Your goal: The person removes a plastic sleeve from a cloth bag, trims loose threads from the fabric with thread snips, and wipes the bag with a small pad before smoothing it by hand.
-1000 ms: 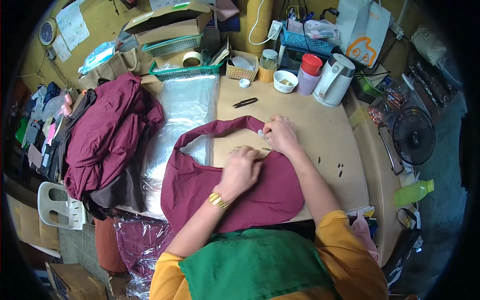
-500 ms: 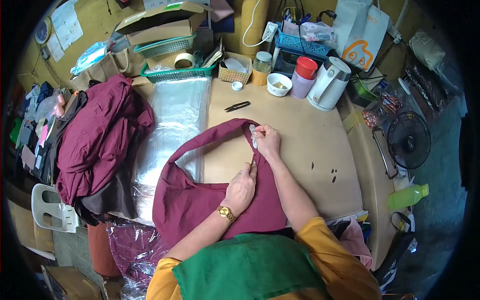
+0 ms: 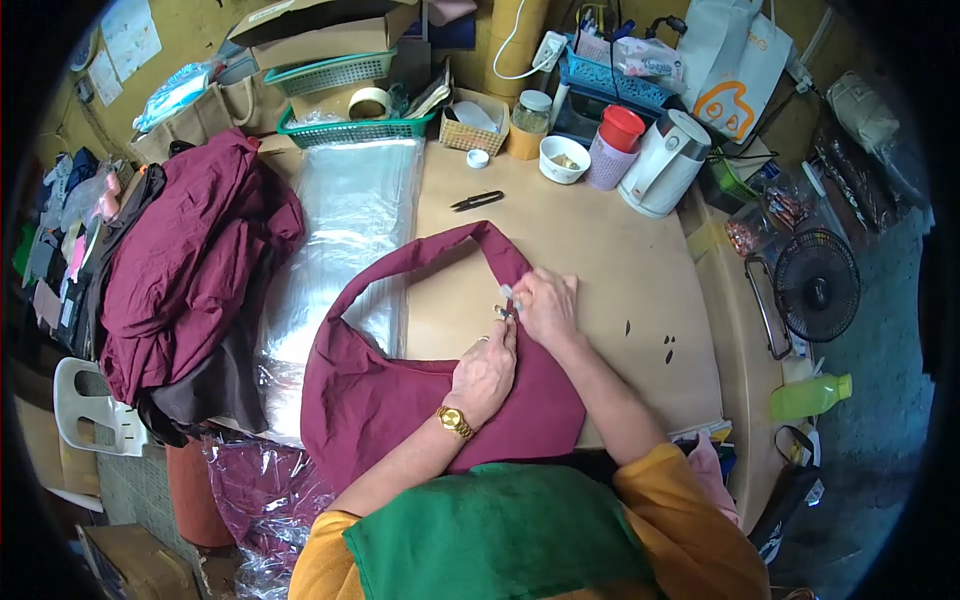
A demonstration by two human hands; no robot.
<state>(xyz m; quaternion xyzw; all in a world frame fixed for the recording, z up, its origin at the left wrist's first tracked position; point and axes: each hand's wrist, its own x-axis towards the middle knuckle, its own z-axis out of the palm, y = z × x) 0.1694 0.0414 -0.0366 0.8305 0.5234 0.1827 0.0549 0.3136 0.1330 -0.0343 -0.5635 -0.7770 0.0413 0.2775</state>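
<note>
A maroon fabric shoulder bag [image 3: 385, 400] lies on the table before me, its strap looped away from me. My left hand [image 3: 484, 378], with a gold watch at the wrist, presses on the bag and grips its opening edge near the strap's right base. At its fingertips is a small shiny metal piece [image 3: 502, 312], perhaps a zipper pull; its exact form is too small to tell. My right hand [image 3: 546, 306] is closed in a pinch just right of that, holding a small whitish translucent piece [image 3: 508, 293] that is partly hidden by the fingers.
Black thread snips [image 3: 477, 201] lie beyond the strap. Clear plastic sleeves [image 3: 355, 210] are stacked at left, beside a heap of maroon bags [image 3: 190, 270]. A white kettle [image 3: 664, 165], red-topped cup [image 3: 620, 128], bowl [image 3: 564, 160] and green basket [image 3: 360, 132] line the back.
My right hand has come down toward my left fingertips with the whitish piece, which now shows less. A metal piece shows between the hands. The strap's top has shifted, and the view has moved slightly.
</note>
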